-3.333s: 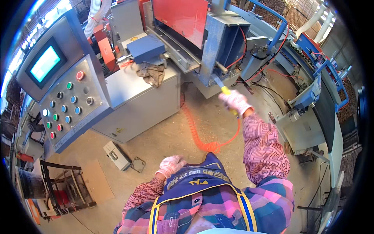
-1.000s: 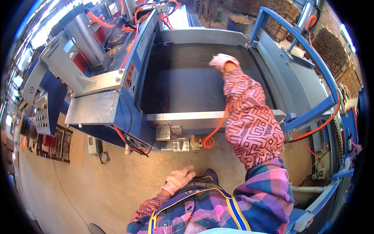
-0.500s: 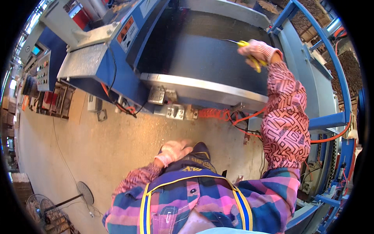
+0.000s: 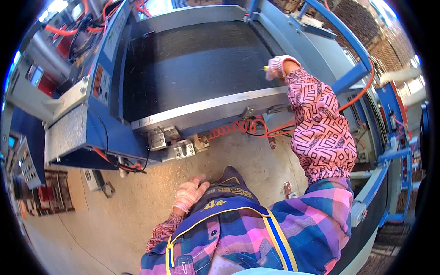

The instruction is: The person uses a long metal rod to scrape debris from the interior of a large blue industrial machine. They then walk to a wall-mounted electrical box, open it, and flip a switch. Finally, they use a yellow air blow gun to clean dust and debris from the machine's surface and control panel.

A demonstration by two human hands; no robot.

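My right hand (image 4: pixel 277 68), in a pale glove, is closed around a yellow-handled tool (image 4: pixel 266 68) over the right side of the dark belt (image 4: pixel 201 64). Only a small yellow part and a short tip of the tool show now; the glove hides the rest, so I cannot tell its exact kind. Down by my body, my left hand (image 4: pixel 190 192), gloved too, lies with outstretched fingers against my dark blue apron (image 4: pixel 229 195). It appears to hold nothing.
A metal rail (image 4: pixel 206 107) runs along the belt's near edge. Below it are metal brackets (image 4: pixel 183 149) and a coiled red air hose (image 4: pixel 233 128). A blue tubular frame (image 4: pixel 346 41) rises at right. A control panel (image 4: pixel 30 165) stands at far left.
My view has turned and shifted, so the machine sits differently. My right hand still grips the yellow tool, whose thin metal end and rear handle showed earlier. My left hand stays at the apron.
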